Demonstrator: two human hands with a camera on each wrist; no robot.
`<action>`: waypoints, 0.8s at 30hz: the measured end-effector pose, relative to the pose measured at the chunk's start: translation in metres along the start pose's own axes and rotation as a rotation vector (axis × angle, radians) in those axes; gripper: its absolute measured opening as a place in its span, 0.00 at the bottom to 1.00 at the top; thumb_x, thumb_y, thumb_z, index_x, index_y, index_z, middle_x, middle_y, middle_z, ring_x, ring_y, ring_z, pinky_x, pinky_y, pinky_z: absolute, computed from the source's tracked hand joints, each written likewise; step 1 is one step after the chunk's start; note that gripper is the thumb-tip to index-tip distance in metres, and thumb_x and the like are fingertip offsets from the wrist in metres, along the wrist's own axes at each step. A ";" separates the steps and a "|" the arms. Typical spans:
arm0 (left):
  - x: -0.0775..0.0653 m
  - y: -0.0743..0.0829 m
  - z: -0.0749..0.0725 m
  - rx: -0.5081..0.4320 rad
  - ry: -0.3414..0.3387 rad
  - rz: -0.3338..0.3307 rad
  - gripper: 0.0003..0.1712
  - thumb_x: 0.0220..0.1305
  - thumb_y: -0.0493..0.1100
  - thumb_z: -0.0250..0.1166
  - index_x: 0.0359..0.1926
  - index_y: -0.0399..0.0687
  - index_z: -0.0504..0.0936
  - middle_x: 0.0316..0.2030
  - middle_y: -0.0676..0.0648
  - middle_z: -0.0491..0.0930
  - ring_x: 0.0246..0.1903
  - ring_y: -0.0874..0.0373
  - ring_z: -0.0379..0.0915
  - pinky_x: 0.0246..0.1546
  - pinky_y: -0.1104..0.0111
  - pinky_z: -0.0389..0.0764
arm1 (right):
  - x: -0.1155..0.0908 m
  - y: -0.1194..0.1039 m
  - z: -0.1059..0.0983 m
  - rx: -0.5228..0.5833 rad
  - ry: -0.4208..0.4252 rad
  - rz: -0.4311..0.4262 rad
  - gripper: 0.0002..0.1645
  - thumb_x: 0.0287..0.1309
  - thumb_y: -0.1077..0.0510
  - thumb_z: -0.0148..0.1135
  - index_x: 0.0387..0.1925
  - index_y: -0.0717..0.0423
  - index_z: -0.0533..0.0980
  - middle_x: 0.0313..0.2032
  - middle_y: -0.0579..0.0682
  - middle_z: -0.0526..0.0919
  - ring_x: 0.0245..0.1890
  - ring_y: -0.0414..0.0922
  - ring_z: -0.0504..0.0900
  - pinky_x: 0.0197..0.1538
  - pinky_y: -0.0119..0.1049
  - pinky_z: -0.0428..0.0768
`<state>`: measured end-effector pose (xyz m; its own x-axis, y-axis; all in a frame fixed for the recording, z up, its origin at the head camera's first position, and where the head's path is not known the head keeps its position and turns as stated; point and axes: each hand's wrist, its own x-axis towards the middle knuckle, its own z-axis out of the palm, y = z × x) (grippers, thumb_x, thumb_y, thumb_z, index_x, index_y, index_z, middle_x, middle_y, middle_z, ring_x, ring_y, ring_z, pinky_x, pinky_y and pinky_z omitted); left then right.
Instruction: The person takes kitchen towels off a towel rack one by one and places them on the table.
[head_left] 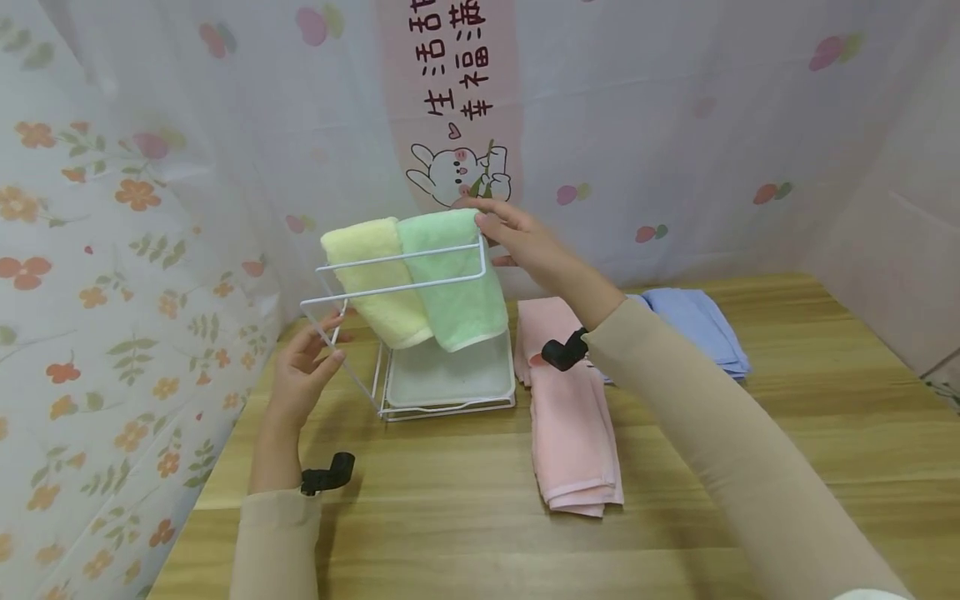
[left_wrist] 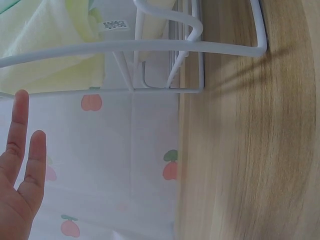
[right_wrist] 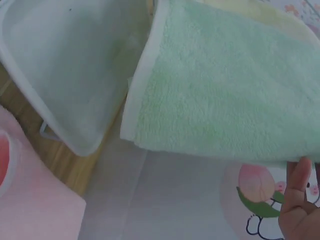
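A white wire rack [head_left: 397, 291] stands on the table with a yellow towel [head_left: 375, 250] and a green towel [head_left: 453, 275] draped side by side over its upper part. At the rack's left side is my left hand [head_left: 298, 375], its fingers extended and spread at the side wire. The left wrist view shows one fingertip [left_wrist: 21, 95] right at that wire. My right hand [head_left: 528, 242] pinches the upper right edge of the green towel. In the right wrist view, a finger [right_wrist: 300, 172] meets this edge, and the towel hides part of the hand.
A pale tray [head_left: 450, 375] sits in the rack's base. Folded pink towels [head_left: 573, 442] lie right of the rack, partly under my right forearm. Farther right is a folded blue towel [head_left: 697, 325]. A printed curtain [head_left: 637, 125] hangs behind the table.
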<state>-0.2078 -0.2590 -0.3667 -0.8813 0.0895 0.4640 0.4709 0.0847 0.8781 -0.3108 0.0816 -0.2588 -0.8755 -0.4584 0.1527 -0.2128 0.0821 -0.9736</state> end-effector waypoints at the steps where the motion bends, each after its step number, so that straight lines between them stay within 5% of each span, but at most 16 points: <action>1: -0.001 0.000 -0.001 0.003 0.003 -0.003 0.25 0.64 0.22 0.56 0.62 0.31 0.70 0.65 0.60 0.72 0.53 0.64 0.77 0.52 0.75 0.78 | 0.002 0.000 0.003 0.016 -0.016 0.021 0.27 0.74 0.43 0.48 0.71 0.39 0.65 0.61 0.48 0.75 0.60 0.48 0.74 0.66 0.53 0.72; 10: -0.004 -0.002 -0.003 0.008 0.004 -0.004 0.25 0.64 0.22 0.56 0.62 0.34 0.72 0.65 0.61 0.72 0.53 0.61 0.78 0.51 0.74 0.78 | 0.017 -0.003 0.017 0.152 -0.019 0.079 0.29 0.69 0.56 0.57 0.69 0.42 0.67 0.53 0.48 0.76 0.52 0.45 0.76 0.55 0.45 0.77; 19: 0.000 -0.001 -0.001 0.006 0.002 -0.002 0.25 0.64 0.22 0.56 0.62 0.35 0.73 0.64 0.61 0.73 0.52 0.66 0.78 0.52 0.73 0.78 | 0.021 -0.008 0.023 0.153 0.133 -0.010 0.22 0.67 0.65 0.57 0.61 0.53 0.74 0.65 0.49 0.73 0.47 0.42 0.78 0.46 0.33 0.80; 24: 0.000 -0.002 -0.001 0.008 0.007 -0.004 0.25 0.64 0.22 0.56 0.62 0.34 0.72 0.64 0.62 0.74 0.52 0.64 0.78 0.52 0.73 0.78 | 0.020 -0.009 0.024 0.159 0.175 -0.083 0.24 0.64 0.68 0.60 0.61 0.55 0.74 0.59 0.54 0.78 0.48 0.42 0.78 0.49 0.33 0.81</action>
<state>-0.2087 -0.2603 -0.3684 -0.8835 0.0826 0.4611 0.4675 0.0926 0.8791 -0.3162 0.0500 -0.2512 -0.9226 -0.2968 0.2463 -0.2277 -0.0963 -0.9690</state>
